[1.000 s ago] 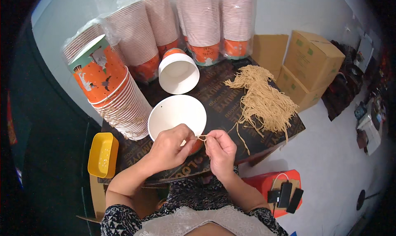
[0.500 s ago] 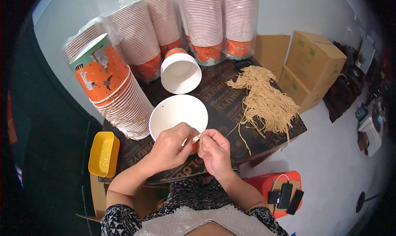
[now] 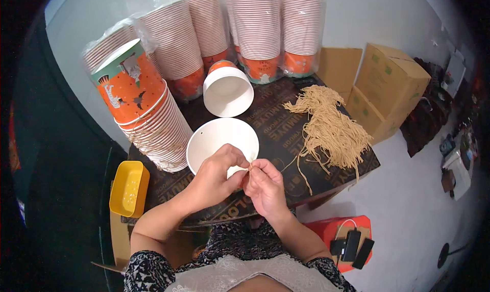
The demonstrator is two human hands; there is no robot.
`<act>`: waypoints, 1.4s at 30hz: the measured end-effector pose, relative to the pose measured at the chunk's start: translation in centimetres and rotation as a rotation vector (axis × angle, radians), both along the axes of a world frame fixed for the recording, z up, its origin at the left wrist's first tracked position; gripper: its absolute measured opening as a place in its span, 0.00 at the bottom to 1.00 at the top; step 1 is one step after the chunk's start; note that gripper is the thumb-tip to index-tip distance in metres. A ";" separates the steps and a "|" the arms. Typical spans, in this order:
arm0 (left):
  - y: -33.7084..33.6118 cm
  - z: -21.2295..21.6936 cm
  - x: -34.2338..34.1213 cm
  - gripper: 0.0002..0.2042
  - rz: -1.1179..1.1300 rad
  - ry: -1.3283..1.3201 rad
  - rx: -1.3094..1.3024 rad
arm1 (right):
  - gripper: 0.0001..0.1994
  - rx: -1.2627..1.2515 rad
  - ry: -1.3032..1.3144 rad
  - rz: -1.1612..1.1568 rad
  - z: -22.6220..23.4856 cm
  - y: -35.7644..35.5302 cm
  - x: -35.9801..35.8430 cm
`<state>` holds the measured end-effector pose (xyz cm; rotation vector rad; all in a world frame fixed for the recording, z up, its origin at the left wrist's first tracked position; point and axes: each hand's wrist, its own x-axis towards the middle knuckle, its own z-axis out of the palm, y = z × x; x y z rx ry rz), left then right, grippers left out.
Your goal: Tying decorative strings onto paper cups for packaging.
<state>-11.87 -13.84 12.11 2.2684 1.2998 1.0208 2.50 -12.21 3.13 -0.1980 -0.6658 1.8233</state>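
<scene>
Thin tan string (image 3: 248,167) pinched between the fingertips of both hands, right at the near rim of a white paper bowl (image 3: 219,139) standing open on the dark tabletop (image 3: 278,134). Left hand (image 3: 214,180) curled over the bowl's near edge, thumb and forefinger closed tight on the string end, touching the rim. Right hand (image 3: 264,186) just beside it, fingertips meeting those of the left, likewise closed narrowly on the same string; a loose strand trailing off to the right across the table. Hard to tell whether the string passes through the bowl wall; a small dark hole visible high on the bowl's inner left side.

Just beyond the bowl, farther off, a second white cup (image 3: 228,90) lying tilted with its mouth toward the viewer, orange outside. To the right, well apart from the hands, a loose heap of tan strings (image 3: 332,126) spread over the table's right corner.

To the left, a leaning stack of orange printed cups (image 3: 145,108), reaching almost to the bowl. Along the far edge, several tall stacks of cups wrapped in clear plastic (image 3: 255,32), rims showing as pale rings.

Off the table to the near left, a yellow plastic tub (image 3: 128,188). Far right, brown cardboard boxes (image 3: 388,83) on the pale floor. Near right, below the table edge, a red stool (image 3: 342,231) with dark gadgets and a white cable on top.
</scene>
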 end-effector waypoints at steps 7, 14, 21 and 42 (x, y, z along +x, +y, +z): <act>0.6 0.5 0.5 0.06 0.049 -0.037 -0.135 | 0.05 0.003 0.026 0.007 -0.3 0.3 0.0; 0.9 0.1 0.4 0.05 0.025 -0.078 -0.198 | 0.05 0.031 0.010 -0.049 -0.7 0.2 -0.4; 1.1 0.3 0.2 0.04 0.063 -0.168 -0.338 | 0.06 0.069 -0.041 -0.195 -0.5 0.2 0.9; 1.5 -0.3 -0.5 0.05 0.220 -0.149 -0.360 | 0.04 -0.205 -0.018 -0.456 -0.5 3.3 5.6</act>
